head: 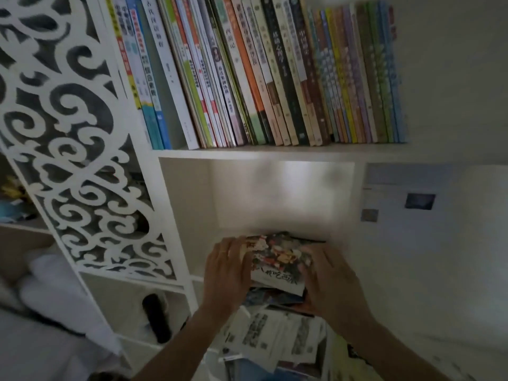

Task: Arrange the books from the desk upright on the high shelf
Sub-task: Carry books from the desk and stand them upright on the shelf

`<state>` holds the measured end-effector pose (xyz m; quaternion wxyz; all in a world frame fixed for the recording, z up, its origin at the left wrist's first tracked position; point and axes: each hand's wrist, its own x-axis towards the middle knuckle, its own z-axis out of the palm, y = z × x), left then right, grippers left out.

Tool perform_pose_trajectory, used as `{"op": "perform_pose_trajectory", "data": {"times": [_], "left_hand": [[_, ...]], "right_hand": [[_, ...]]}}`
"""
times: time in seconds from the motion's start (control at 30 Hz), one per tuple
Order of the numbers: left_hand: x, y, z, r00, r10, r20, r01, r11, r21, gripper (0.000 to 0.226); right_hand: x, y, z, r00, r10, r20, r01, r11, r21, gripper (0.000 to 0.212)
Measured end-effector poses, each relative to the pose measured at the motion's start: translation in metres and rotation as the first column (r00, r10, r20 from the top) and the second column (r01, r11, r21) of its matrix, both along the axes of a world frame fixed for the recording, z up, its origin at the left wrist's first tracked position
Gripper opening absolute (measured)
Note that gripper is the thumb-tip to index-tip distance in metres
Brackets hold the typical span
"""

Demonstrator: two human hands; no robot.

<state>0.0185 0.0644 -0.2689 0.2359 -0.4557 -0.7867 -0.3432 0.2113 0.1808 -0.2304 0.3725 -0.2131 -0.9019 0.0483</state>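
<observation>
A stack of books with a colourful illustrated cover (277, 259) on top lies flat at the mouth of the lower shelf compartment. My left hand (225, 266) grips the stack's left edge, and my right hand (328, 281) grips its right side. Above, the high shelf (275, 153) carries a long row of upright books (261, 72), all leaning slightly left. More loose books and printed papers (275, 336) lie on the desk below my hands.
A white carved scroll-pattern panel (74, 149) forms the shelf unit's left side. The lower compartment (275, 196) behind the stack is lit. A dark slim object (155, 317) stands in a small cubby at lower left. A pale wall (439, 243) is at right.
</observation>
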Motion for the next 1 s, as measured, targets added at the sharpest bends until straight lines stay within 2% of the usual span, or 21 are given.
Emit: {"op": "perform_pose_trajectory", "data": {"times": [0.03,0.1,0.17,0.23,0.27,0.37,0.43,0.53,0.63,0.7,0.77,0.83,0.87,1.0], "left_hand": [[-0.004,-0.001,-0.016,0.985,0.055,0.162,-0.038,0.994,-0.104,0.028],[-0.021,0.005,-0.044,0.945,0.143,0.294,-0.063,0.962,-0.267,0.030],[-0.021,0.008,-0.037,0.835,0.202,0.511,-0.040,0.950,-0.310,0.034],[-0.026,0.014,-0.025,0.832,0.264,0.488,-0.156,0.955,-0.252,0.036],[-0.029,0.018,-0.022,0.798,0.277,0.535,-0.157,0.953,-0.261,0.035],[-0.036,0.027,-0.012,0.687,0.261,0.678,-0.108,0.960,-0.260,0.042],[-0.048,0.033,-0.010,0.545,0.207,0.812,-0.053,0.976,-0.213,0.045],[-0.059,0.039,-0.003,0.338,0.079,0.938,-0.028,0.997,-0.074,0.035],[-0.055,0.050,0.006,0.214,-0.003,0.977,0.047,0.999,-0.007,0.024],[-0.051,0.056,0.011,0.201,-0.048,0.978,0.074,0.997,0.034,0.014],[-0.049,0.056,0.014,0.197,-0.122,0.973,0.132,0.986,0.097,0.011],[-0.050,0.050,0.015,0.190,-0.207,0.960,0.156,0.971,0.178,0.021],[-0.050,0.045,0.016,0.206,-0.245,0.947,0.156,0.964,0.216,0.024],[-0.050,0.032,0.023,0.349,-0.436,0.830,0.241,0.897,0.370,0.035]], "right_hand": [[-0.009,-0.001,-0.012,0.995,-0.042,0.095,0.059,0.982,-0.181,0.035],[-0.031,0.007,-0.032,0.959,-0.107,0.262,0.214,0.879,-0.427,0.051],[-0.052,0.012,-0.043,0.910,-0.160,0.383,0.349,0.796,-0.494,0.061],[-0.068,0.020,-0.048,0.854,-0.250,0.456,0.466,0.757,-0.458,0.062],[-0.076,0.024,-0.050,0.851,-0.272,0.450,0.486,0.733,-0.475,0.061],[-0.092,0.035,-0.050,0.921,-0.231,0.313,0.389,0.583,-0.714,0.048],[-0.098,0.041,-0.048,0.932,-0.225,0.284,0.361,0.528,-0.769,0.046],[-0.105,0.055,-0.055,0.944,-0.236,0.230,0.317,0.460,-0.829,0.042],[-0.109,0.071,-0.060,0.952,-0.258,0.163,0.246,0.335,-0.909,0.040],[-0.108,0.077,-0.057,0.958,-0.260,0.121,0.191,0.264,-0.945,0.036],[-0.104,0.078,-0.052,0.964,-0.258,0.060,0.122,0.232,-0.965,0.026],[-0.099,0.077,-0.049,0.968,-0.246,-0.045,0.029,0.289,-0.957,0.021],[-0.096,0.076,-0.046,0.966,-0.236,-0.104,-0.021,0.329,-0.944,0.026],[-0.090,0.068,-0.018,0.941,-0.184,-0.285,-0.177,0.451,-0.875,0.051]]}}
